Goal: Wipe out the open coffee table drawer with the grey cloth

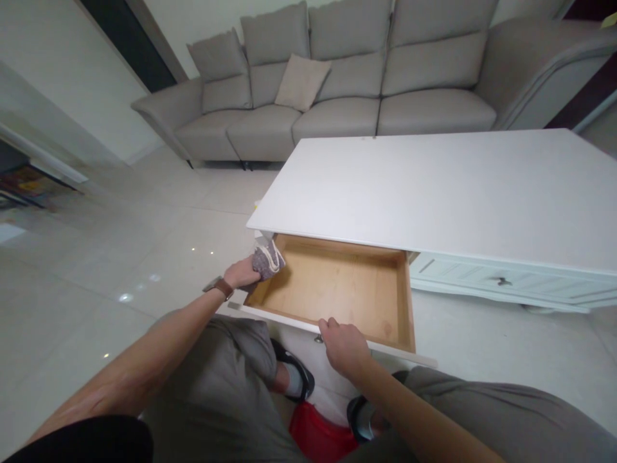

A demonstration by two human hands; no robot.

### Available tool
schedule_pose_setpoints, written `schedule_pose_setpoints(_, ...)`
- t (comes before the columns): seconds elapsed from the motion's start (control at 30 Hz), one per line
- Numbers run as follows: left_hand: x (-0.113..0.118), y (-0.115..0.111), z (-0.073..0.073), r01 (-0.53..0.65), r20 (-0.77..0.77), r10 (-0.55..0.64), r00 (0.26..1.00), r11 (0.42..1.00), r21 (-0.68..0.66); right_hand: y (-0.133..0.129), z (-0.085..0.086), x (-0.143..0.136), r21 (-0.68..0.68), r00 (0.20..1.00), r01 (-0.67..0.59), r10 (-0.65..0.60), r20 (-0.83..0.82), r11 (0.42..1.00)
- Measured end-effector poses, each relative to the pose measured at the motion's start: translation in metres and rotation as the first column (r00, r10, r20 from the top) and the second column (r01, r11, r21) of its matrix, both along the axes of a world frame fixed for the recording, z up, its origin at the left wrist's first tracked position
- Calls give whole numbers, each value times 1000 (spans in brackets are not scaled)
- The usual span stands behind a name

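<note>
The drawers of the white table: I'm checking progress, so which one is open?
The left drawer, pulled out toward the person, wooden inside showing, left hand pressing a grey cloth into its corner. The right drawer sits shut.

Tabletop (434, 186): plain white. Drawer (337, 289) interior: honey-brown wood, faint grain; front edge white. Cloth (267, 259) in left hand (241, 273): mottled grey-purple, cream edge. Watch strap (220, 286): brown. Sofa (337, 83) at 12 o'clock: uniform grey-beige; cushion (301, 80) paler beige. Floor (120, 257): glossy off-white tile. Trousers (216, 386): grey-olive. Object (318, 437) at 6 o'clock: red.
</note>
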State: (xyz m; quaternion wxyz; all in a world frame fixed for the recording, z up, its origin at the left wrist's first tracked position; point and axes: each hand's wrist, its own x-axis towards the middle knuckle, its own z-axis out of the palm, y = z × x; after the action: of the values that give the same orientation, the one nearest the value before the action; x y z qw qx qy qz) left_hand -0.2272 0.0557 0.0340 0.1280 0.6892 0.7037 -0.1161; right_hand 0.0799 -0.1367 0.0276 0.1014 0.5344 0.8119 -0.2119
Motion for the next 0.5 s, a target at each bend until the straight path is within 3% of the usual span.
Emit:
schedule_pose_setpoints(0.1, -2, 2, 10, -25, -62, 29, 998, 998, 64, 0, 1, 0, 2, 1000, -1, 1, 3, 1000)
schedule_pose_setpoints(0.23, -45, 27, 57, -216, -67, 236, 969, 951, 222, 2, 1, 0, -2, 1000, -6, 6, 0, 1000)
schedule_pose_setpoints(0.3, -69, 36, 72, -330, 29, 330, 944, 933, 140, 2, 1, 0, -7, 1000, -5, 5, -3, 1000)
schedule_pose_setpoints(0.33, -75, 36, 73, -360, 71, 355, 932, 930, 74, 2, 0, 0, -9, 1000, -8, 7, -5, 1000)
schedule_pose_setpoints(0.4, -75, 29, 58, -361, 180, 373, 910, 928, -93, 2, -1, 0, -10, 1000, -10, 10, -5, 1000)
schedule_pose_setpoints(0.5, -45, 9, 8, -202, 448, 360, 818, 910, -363, 2, -2, -1, -2, 1000, -7, 7, 2, 1000)
